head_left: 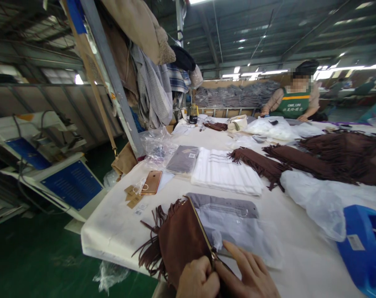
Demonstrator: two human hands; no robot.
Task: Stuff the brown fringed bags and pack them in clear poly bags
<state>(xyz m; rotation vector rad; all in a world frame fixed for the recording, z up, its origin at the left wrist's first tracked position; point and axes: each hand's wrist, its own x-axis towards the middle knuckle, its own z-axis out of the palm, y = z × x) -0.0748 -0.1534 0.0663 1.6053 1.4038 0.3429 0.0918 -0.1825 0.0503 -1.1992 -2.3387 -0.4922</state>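
Garment workshop, steel roof, strip lights; long white bench [119, 231].

Item 1, nearest: brown fringed pouch [178, 242] at the bench's front edge, zip edge running away from the viewer, directly under both hands. Left hand [198, 279] curled closed, pinching the pouch at the zip's near end. Right hand [250, 273] touching it, fingers half-open and laid flat beside the zip; whether it grips anything cannot be told. Best handled by holding the fabric taut along the zip line.

Item 2: clear bagged grey piece [228, 215], just beyond. Item 3: phone [151, 182]. Item 4: folded white cloth [227, 171]. Item 5: a person in a green apron [295, 105], far end.
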